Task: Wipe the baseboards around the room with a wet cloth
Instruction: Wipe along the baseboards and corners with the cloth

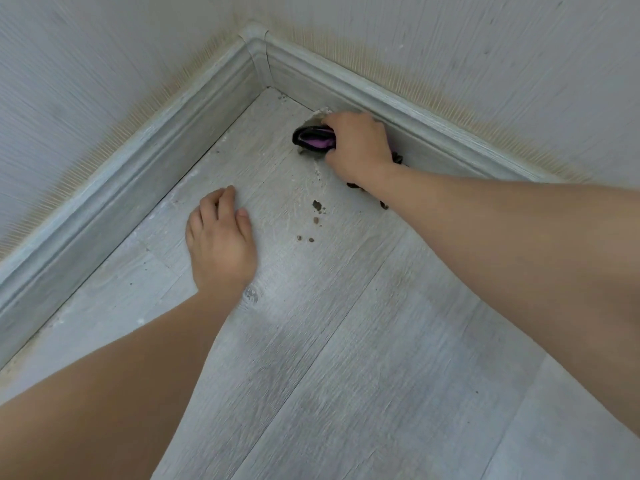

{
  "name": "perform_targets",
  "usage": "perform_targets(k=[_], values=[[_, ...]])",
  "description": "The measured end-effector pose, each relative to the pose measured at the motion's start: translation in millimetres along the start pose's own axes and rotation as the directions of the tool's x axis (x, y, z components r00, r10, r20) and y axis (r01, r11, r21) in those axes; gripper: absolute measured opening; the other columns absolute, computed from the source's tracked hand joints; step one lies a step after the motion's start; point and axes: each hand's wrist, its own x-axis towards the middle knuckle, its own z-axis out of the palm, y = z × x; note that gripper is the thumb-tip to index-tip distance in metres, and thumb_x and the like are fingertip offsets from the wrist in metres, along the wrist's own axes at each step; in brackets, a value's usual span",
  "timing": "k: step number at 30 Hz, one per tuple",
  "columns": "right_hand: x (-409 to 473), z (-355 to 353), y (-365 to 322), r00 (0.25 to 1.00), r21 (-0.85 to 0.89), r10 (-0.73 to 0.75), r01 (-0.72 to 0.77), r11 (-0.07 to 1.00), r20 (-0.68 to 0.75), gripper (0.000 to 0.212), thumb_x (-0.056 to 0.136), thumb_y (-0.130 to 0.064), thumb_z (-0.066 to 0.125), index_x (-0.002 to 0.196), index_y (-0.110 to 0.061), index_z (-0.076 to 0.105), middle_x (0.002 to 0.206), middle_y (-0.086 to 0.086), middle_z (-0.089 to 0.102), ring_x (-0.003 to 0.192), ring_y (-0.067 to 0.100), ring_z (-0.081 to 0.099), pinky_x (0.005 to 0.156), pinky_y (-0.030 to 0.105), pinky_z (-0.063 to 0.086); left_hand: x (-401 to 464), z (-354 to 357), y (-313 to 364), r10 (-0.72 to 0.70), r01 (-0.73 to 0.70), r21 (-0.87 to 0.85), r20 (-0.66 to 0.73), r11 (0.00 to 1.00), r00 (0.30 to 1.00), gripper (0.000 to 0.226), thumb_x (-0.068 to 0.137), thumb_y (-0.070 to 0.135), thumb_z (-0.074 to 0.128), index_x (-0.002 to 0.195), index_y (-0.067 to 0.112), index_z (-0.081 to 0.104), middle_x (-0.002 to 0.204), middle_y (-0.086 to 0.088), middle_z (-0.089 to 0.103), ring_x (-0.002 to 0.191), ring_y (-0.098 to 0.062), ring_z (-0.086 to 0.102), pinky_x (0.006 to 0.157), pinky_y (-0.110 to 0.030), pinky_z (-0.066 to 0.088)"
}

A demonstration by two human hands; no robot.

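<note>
Left hand [221, 240] is resting flat on the floor [346, 341], fingers relaxed, holding nothing. Further in, right hand [360, 143] is gripping a bunched black and purple cloth [313, 138], sitting on the floor right by the baseboard [398, 112], near the corner

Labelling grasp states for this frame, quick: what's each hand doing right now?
Left hand: open, fingers flat on the grey wood-look plank floor, holding nothing.
Right hand: closed, gripping the bunched black-and-purple cloth by the grey moulded baseboard.
</note>
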Motion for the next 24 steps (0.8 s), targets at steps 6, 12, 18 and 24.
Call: perform_targets(k=[6,12,18,24], values=[[-31.3,-2.4,9.1,0.999,0.111,-0.003,0.009,0.994,-0.052,0.041,0.088,-0.001,0.049,0.126,-0.014,0.057,0.122,0.005,0.061,0.108,0.024,0.058,0.091,0.035,0.046,0.5,1.0,-0.5,0.012,-0.012,0.004,-0.015,1.000,1.000,0.039,0.100,0.023,0.036,0.135,0.010,0.046,0.131,-0.011,0.048,0.116,-0.032,0.044,0.103,-0.047,0.033],[-44.8,14.6,22.4,0.990,-0.075,0.052,-0.062,0.995,-0.134,0.050,0.092,-0.003,0.047,0.140,-0.015,0.039,0.133,0.003,0.052,0.106,0.026,0.059,0.079,0.035,0.048,-1.0,3.2,-0.1,-0.002,0.002,0.005,-0.010,1.000,1.000,0.039,0.099,0.024,0.036,0.135,0.011,0.046,0.131,-0.010,0.048,0.116,-0.031,0.044,0.104,-0.047,0.032],[-16.0,13.8,9.4,0.998,-0.152,-0.003,-0.005,0.988,-0.055,0.053,0.094,-0.007,0.047,0.144,-0.013,0.031,0.133,0.008,0.052,0.109,0.028,0.056,0.079,0.036,0.046,0.1,4.5,-0.6,-0.018,0.018,0.009,-0.015,1.000,1.000,0.040,0.099,0.026,0.035,0.136,0.012,0.045,0.132,-0.008,0.048,0.118,-0.028,0.043,0.107,-0.045,0.031],[13.8,6.7,-11.6,0.999,-0.022,-0.020,0.021,1.000,0.040,0.053,0.091,-0.005,0.048,0.141,-0.019,0.040,0.127,0.009,0.057,0.111,0.028,0.055,0.088,0.035,0.045,-0.9,3.3,-2.0,-0.022,0.023,0.029,-0.008,0.999,1.000,0.041,0.099,0.026,0.034,0.136,0.013,0.044,0.134,-0.007,0.047,0.121,-0.027,0.042,0.109,-0.043,0.028]])
